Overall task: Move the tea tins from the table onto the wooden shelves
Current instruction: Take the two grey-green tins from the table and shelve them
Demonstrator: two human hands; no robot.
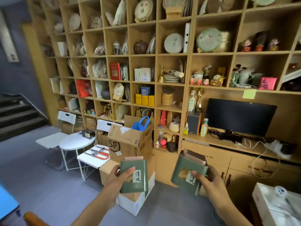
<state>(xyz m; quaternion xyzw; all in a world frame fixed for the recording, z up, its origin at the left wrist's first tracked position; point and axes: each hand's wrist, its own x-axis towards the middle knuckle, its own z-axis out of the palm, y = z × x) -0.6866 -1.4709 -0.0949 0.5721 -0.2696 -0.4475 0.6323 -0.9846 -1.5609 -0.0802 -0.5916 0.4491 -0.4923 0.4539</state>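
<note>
- The left hand (117,176) is covering the left tin's (133,176) near side, and its fingers are hiding behind it.
- The right hand's (205,179) thumb is blocking part of the right tin's (189,173) label.
- The top shelves (187,20) are running off the frame's edge.
- Both forearms are leaving the frame at the bottom.

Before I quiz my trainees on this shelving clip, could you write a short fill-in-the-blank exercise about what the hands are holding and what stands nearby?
1. Each hand grips one ____ tea tin: the left hand holds the left tin, the right hand the right tin.
2. The right tin is ____, not upright.
3. The open cardboard box holds a ____ bag.
4. The monitor screen is ____.

Missing words: green; tilted; blue; dark
</note>
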